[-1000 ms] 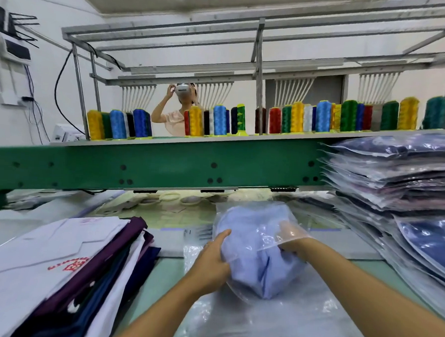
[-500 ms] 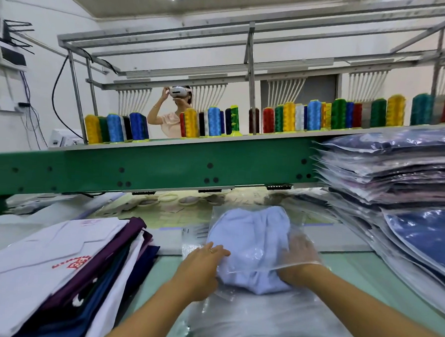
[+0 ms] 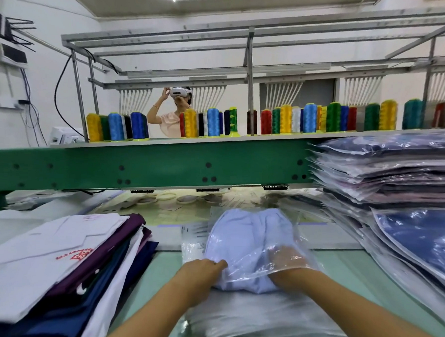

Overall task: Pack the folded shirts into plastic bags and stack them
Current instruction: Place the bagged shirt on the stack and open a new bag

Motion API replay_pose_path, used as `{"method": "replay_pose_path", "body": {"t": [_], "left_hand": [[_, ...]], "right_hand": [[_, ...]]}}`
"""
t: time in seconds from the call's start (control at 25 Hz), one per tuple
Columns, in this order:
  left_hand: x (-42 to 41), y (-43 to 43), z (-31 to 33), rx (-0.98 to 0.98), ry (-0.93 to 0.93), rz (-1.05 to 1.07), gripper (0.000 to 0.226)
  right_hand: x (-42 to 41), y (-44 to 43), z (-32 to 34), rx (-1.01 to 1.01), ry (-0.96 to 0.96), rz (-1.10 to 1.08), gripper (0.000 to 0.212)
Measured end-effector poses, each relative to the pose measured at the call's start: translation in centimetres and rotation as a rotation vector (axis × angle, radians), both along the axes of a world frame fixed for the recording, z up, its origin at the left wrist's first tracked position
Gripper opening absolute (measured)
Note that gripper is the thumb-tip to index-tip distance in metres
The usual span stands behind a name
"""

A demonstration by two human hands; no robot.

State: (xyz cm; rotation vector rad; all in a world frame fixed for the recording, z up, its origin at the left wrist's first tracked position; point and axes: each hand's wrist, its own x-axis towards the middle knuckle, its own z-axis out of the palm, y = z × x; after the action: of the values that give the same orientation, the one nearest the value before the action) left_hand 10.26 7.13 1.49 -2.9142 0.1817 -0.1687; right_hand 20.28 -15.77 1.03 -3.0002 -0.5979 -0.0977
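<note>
Shirt (image 3: pixel 251 237), light blue and folded, lies at the middle of the pale green surface (image 3: pixel 158 281), most of it already inside a clear plastic bag (image 3: pixel 305 241) whose closed end points away from the person. Its near edge sticks out of the bag's mouth, so I judge the step in hand to be the insertion itself, well along but not finished. The bag rests on a sheaf of empty bags (image 3: pixel 259 322).

The left hand (image 3: pixel 200 273) reaches in from below with the forearm low over the surface. Its fingertips pinch the bag's near edge at the shirt's left corner. The right hand (image 3: pixel 287 259) is inside the bag's mouth on top of the shirt. Through the film its fingers seem to lie flat and relaxed, though the plastic blurs them.

Next, the move likely calls for drawing the mouth toward the person while pushing the cloth deeper, then carrying the packet to the stack of bagged shirts (image 3: pixel 396 177) on the right. A pile of unbagged shirts (image 3: pixel 57 250) waits on the left.
</note>
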Motion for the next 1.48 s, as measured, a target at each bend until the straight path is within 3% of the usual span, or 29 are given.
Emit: {"method": "replay_pose_path", "body": {"t": [0.16, 0.28, 0.4, 0.52, 0.56, 0.64, 0.68, 0.76, 0.88, 1.0, 1.12, 1.28, 1.48], "left_hand": [[0.3, -0.1, -0.7, 0.126, -0.028, 0.033, 0.028], [0.3, 0.2, -1.3, 0.126, -0.089, 0.109, 0.029], [0.0, 0.6, -0.9, 0.093, -0.154, 0.169, 0.029], [-0.5, 0.7, -0.1, 0.077, -0.177, 0.180, 0.024], [-0.7, 0.6, 0.1, 0.079, -0.175, 0.177, 0.022], [-1.2, 0.4, 0.4, 0.076, -0.166, 0.166, 0.020], [-1.5, 0.4, 0.4, 0.075, -0.161, 0.160, 0.021], [-1.9, 0.3, 0.3, 0.066, -0.159, 0.138, 0.025], [-2.5, 0.3, 0.2, 0.041, -0.112, 0.064, 0.029], [-3.6, 0.3, -0.1, 0.012, -0.005, 0.015, 0.024], [-4.5, 0.4, -0.6, -0.012, 0.093, 0.028, 0.022], [-4.9, 1.2, 0.0, -0.086, 0.250, 0.053, 0.032], [-4.7, 1.9, 2.8, -0.379, 0.413, 0.133, 0.034]], "right_hand": [[-2.7, -0.2, -0.3, -0.167, 0.181, 0.187, 0.066], [-4.0, -2.2, 1.1, -0.095, 0.198, 0.305, 0.041], [-5.0, -3.8, 2.5, 0.072, 0.048, 0.434, 0.014], [-5.5, -5.1, 2.9, 0.566, -0.167, 0.455, 0.011], [-5.6, -5.5, 2.9, 0.608, -0.322, 0.434, 0.017], [-5.0, -6.5, 2.3, 0.361, -0.491, 0.355, 0.043], [-4.5, -7.1, 1.7, 0.228, -0.433, 0.311, 0.049], [-3.9, -8.0, 0.5, 0.083, -0.257, 0.235, 0.035], [-3.1, -8.8, -1.2, -0.039, -0.234, 0.221, 0.015], [-3.0, -9.4, -1.4, -0.075, -0.120, 0.270, 0.016], [-2.9, -9.9, -1.0, -0.011, 0.066, 0.281, 0.019], [-3.5, -10.6, -0.1, 0.231, 0.382, 0.269, 0.021], [-3.0, -10.6, 0.4, 0.506, 0.466, 0.173, 0.030]]}}
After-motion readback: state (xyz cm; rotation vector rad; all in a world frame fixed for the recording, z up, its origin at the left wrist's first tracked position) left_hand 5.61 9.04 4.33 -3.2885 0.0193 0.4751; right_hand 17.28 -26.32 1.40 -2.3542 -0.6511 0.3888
